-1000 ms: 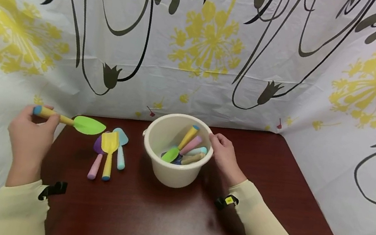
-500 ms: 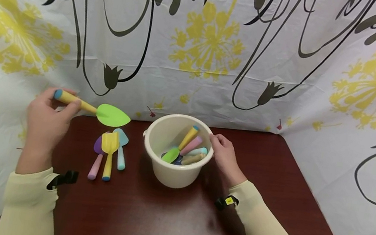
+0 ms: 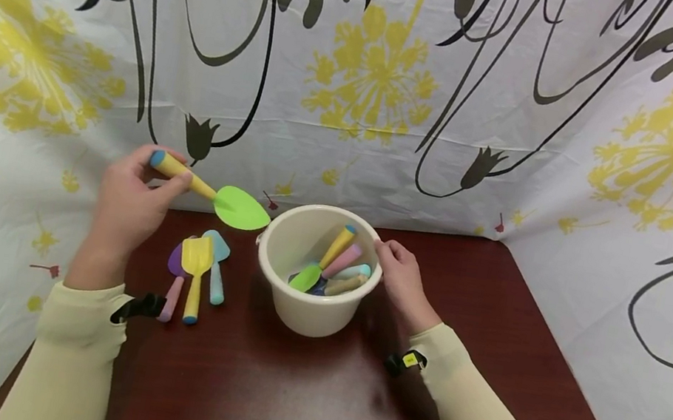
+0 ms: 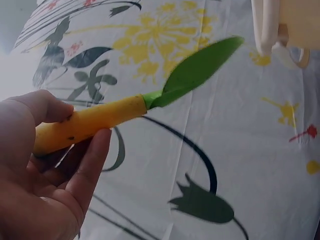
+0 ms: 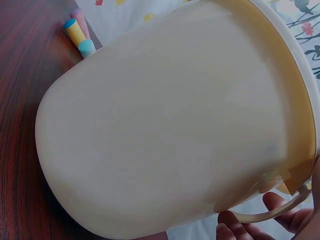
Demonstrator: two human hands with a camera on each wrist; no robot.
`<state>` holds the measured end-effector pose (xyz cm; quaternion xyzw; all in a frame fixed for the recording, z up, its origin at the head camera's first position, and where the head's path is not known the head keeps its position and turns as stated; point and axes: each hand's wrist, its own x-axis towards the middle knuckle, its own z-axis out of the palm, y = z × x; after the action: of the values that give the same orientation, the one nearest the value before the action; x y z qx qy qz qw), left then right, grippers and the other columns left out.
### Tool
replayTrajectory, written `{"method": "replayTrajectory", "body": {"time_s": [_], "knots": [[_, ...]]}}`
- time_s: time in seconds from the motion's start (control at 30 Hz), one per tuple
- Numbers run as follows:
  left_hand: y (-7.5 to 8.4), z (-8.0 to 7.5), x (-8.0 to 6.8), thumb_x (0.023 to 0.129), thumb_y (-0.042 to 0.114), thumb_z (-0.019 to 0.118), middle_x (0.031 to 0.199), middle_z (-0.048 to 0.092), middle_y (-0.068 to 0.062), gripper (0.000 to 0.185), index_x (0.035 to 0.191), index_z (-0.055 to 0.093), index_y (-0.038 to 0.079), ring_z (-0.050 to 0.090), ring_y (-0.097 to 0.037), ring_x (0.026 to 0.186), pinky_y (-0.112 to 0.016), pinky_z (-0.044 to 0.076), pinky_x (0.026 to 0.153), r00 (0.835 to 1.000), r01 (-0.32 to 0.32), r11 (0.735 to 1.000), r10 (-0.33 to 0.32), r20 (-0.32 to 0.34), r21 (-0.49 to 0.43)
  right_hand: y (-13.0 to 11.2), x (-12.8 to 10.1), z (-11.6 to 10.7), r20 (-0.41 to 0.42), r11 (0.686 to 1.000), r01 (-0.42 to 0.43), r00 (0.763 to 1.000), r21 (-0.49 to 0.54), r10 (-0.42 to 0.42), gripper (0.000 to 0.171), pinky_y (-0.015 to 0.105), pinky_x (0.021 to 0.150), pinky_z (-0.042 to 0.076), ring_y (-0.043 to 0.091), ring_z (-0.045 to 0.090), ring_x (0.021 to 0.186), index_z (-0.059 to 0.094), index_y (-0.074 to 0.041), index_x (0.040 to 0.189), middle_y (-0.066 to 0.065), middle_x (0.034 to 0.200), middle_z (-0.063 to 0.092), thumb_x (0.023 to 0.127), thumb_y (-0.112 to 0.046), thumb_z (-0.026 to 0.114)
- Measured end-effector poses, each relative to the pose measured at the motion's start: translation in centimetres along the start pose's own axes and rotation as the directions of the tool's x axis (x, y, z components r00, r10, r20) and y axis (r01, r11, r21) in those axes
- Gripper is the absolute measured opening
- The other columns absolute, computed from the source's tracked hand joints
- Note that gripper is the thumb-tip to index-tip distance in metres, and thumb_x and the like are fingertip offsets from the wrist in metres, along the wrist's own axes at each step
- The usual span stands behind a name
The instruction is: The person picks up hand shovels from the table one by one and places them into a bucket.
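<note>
Green trowel (image 3: pixel 223 199) pinched in left hand (image 3: pixel 130 204); right hand (image 3: pixel 402 276) grasps bucket (image 3: pixel 307 310) rim, fingertips half hidden.

1. Head view: bright, even, diffuse light; no hard glare.
2. Soft shadow under the bucket (image 3: pixel 318 267) toward 6 o'clock on the table (image 3: pixel 290 397), which shows faint sheen.
3. Wide-angle bending at frame edges, strongest at 3 and 9 o'clock.
4. Left wrist view: dimmer; hand (image 4: pixel 40 175) at 8 o'clock slightly soft.
5. Right wrist view: bucket wall soft and low in contrast.
</note>
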<state>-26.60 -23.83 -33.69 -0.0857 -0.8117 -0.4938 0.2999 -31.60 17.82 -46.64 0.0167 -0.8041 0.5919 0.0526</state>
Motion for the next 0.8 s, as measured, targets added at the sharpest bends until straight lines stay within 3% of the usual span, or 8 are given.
{"method": "replayTrajectory", "body": {"time_s": [0.3, 0.53, 0.67, 0.8], "knots": [[1.0, 1.9, 0.9, 0.104, 0.019, 0.079, 0.111, 0.074, -0.004, 0.026, 0.124, 0.076, 0.002, 0.066, -0.007, 0.099, -0.017, 0.053, 0.083, 0.991, -0.059, 0.998, 0.059, 0.117, -0.004, 0.1, 0.0, 0.1, -0.007, 1.0, -0.008, 1.0, 0.015, 0.008, 0.048, 0.037, 0.075, 0.055, 0.02, 0.063, 0.078, 0.067, -0.006, 0.101, 0.007, 0.087, 0.067, 0.113, -0.051, 0.058], [1.3, 3.6, 1.6, 0.104, 0.018, 0.078, 0.117, 0.079, -0.01, 0.024, 0.122, 0.076, 0.003, 0.071, -0.011, 0.103, -0.015, 0.055, 0.086, 0.973, -0.122, 0.992, 0.115, 0.2, 0.024, 0.3, 0.0, 0.1, 0.001, 1.0, -0.005, 1.0, 0.017, 0.005, 0.05, 0.043, 0.079, 0.058, 0.022, 0.064, 0.08, 0.067, -0.005, 0.102, 0.01, 0.09, 0.067, 0.113, -0.053, 0.057], [1.2, 4.6, 2.3, 0.105, 0.019, 0.077, 0.121, 0.077, -0.011, 0.024, 0.125, 0.075, 0.005, 0.076, -0.024, 0.107, -0.016, 0.056, 0.083, 0.946, -0.104, 0.994, 0.094, 0.31, 0.014, 0.4, 0.0, 0.0, 0.005, 1.0, -0.006, 1.0, 0.024, 0.006, 0.05, 0.045, 0.082, 0.058, 0.022, 0.065, 0.082, 0.067, -0.005, 0.103, 0.01, 0.092, 0.067, 0.113, -0.053, 0.057], [0.7, 5.6, 2.9, 0.107, 0.018, 0.076, 0.124, 0.074, -0.012, 0.024, 0.129, 0.073, 0.008, 0.078, -0.032, 0.105, -0.022, 0.056, 0.075, 0.905, -0.069, 0.998, 0.063, 0.42, -0.001, 0.4, 0.0, 0.0, 0.01, 1.0, -0.005, 1.0, 0.028, 0.005, 0.05, 0.043, 0.082, 0.058, 0.021, 0.065, 0.082, 0.067, -0.005, 0.103, 0.009, 0.092, 0.068, 0.112, -0.054, 0.058]]}}
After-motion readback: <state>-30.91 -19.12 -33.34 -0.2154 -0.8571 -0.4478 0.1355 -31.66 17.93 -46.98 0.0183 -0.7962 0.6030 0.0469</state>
